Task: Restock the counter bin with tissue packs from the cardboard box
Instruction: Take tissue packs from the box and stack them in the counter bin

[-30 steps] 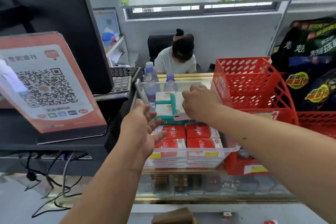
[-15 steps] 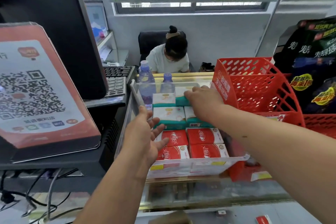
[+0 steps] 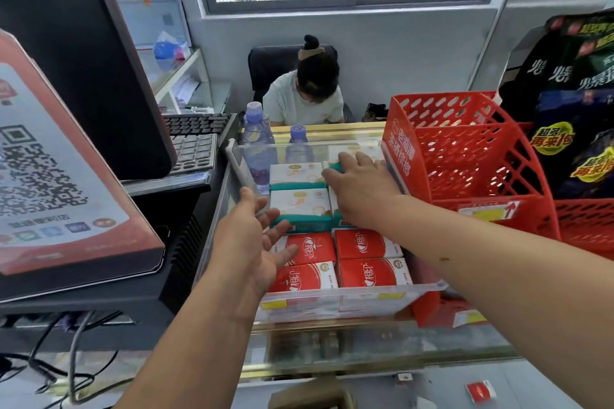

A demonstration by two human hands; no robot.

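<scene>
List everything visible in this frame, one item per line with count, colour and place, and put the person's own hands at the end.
clear bin: one, transparent, counter centre
red tissue packs: four tops showing, red and white, near half of bin
teal tissue packs: at least three, white with teal edge, far half of bin
red baskets: stacked, red mesh, right of bin
snack bags: several, dark, far right
water bottles: two, clear with purple caps, behind bin
QR sign: one, orange and white, left
monitor: one, black, left
keyboard: one, dark, behind monitor
seated person: one, pale top, behind counter
cardboard box: one, brown, bottom edge
left hand: open, over bin's left side
right hand: resting on a teal pack, far right of bin
</scene>
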